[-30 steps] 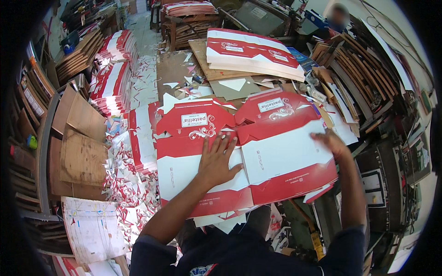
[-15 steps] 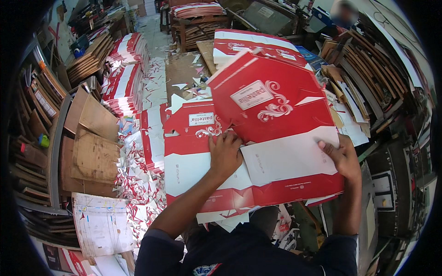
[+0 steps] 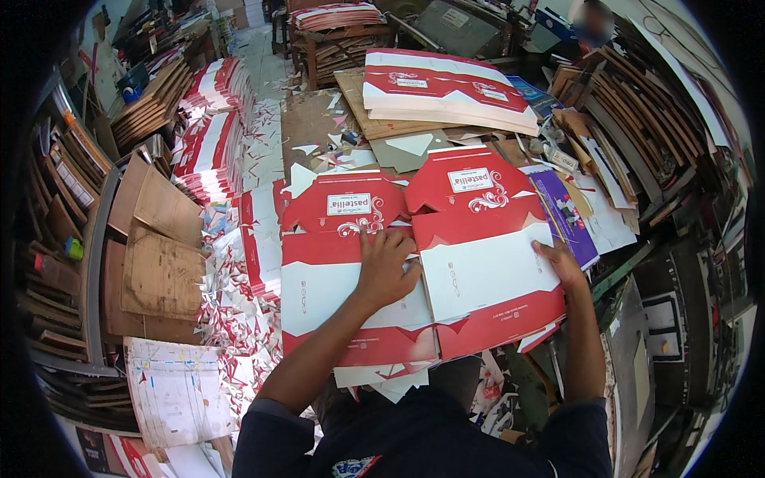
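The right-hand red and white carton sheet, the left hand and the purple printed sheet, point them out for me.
right-hand red and white carton sheet [image 3: 486,275], head view, its white middle panel.
left hand [image 3: 386,267], head view, back of the hand.
purple printed sheet [image 3: 567,215], head view, its purple face.

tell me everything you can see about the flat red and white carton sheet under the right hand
The carton sheet is a die-cut box blank of printed card, lying flat and unfolded on the worktable. It has a red top flap with a white label and swirl, a broad white middle panel and a red lower band with notched edges. It partly overlaps a matching sheet on its left. The right hand holds its right edge; the left hand presses flat beside its left edge. A purple printed sheet lies along its right.
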Demonstrator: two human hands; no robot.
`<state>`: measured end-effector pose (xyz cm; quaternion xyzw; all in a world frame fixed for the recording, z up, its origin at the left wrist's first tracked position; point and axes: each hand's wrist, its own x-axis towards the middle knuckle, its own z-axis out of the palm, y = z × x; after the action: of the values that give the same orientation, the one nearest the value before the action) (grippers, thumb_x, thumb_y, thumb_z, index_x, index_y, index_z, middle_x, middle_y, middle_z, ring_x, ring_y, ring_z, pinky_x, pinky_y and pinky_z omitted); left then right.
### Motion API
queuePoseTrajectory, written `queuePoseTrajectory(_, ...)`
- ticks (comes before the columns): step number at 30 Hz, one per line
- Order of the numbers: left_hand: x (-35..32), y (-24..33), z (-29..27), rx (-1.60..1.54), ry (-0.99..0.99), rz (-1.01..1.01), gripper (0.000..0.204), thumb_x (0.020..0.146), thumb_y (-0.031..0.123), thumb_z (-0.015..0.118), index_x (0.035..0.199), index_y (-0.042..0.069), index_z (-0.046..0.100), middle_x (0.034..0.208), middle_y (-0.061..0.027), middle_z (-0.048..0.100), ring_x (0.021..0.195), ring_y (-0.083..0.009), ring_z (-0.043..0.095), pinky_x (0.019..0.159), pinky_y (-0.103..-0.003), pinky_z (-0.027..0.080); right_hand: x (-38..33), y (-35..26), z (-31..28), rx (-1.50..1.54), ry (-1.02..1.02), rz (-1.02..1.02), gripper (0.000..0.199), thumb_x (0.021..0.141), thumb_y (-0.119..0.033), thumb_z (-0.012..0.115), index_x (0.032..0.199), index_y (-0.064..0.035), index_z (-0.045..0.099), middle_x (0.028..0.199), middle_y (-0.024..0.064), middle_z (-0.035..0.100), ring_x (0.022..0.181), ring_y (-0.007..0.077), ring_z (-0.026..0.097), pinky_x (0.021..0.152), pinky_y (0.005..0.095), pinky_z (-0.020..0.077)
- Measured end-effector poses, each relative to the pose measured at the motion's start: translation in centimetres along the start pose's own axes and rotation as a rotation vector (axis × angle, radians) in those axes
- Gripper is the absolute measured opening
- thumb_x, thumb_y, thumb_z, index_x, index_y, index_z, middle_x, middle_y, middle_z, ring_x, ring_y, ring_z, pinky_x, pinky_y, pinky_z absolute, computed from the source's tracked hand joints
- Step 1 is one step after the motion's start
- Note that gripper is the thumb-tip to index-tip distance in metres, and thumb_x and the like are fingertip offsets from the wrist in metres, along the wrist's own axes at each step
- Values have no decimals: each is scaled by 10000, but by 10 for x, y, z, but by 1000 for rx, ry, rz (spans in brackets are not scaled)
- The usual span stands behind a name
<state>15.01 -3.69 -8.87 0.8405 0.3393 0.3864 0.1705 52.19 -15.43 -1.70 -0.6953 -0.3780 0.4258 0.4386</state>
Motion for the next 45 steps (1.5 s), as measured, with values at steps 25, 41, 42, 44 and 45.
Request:
queuePoseTrajectory(25,5,11,3,-145,-35,-138,334,897,356,753,813,54,639,745,-66,606,600,-201,534,613,-353,383,-66,-56,15,-226,105,-206,360,954,-314,713,1103,13,687,874,59,729,718,126,664,657,288,526)
queuePoseTrajectory(41,59,91,-20,-85,-37,219,139,788,118,790,838,67,672,780,-56,628,705,-241,622,675,-390,429,-11,32,-4,-160,-13,-87,502,952,-391,703,1228,23,639,974,94,725,788,151,687,714,308,555)
queuePoseTrajectory(42,60,86,-29,-159,18,132,162,790,123,808,884,69,687,802,-42,644,712,-197,628,660,-363,450,-13,32,0,-97,-12,-49,501,954,-378,701,1244,23,627,1000,106,723,787,159,689,721,314,557)
queuePoseTrajectory(44,57,62,-66,-292,86,-23,297,799,142,844,1049,44,716,919,-27,707,797,-104,638,668,-287,507,-19,26,2,-37,-9,14,511,951,-374,704,1260,25,623,1013,115,722,811,169,691,742,322,557)
queuePoseTrajectory(45,46,55,-95,-332,171,-226,265,855,145,790,1068,9,711,942,-56,714,834,-121,646,713,-301,526,-23,25,-1,-5,4,47,517,949,-372,706,1268,26,621,1019,120,722,824,174,692,752,326,557)
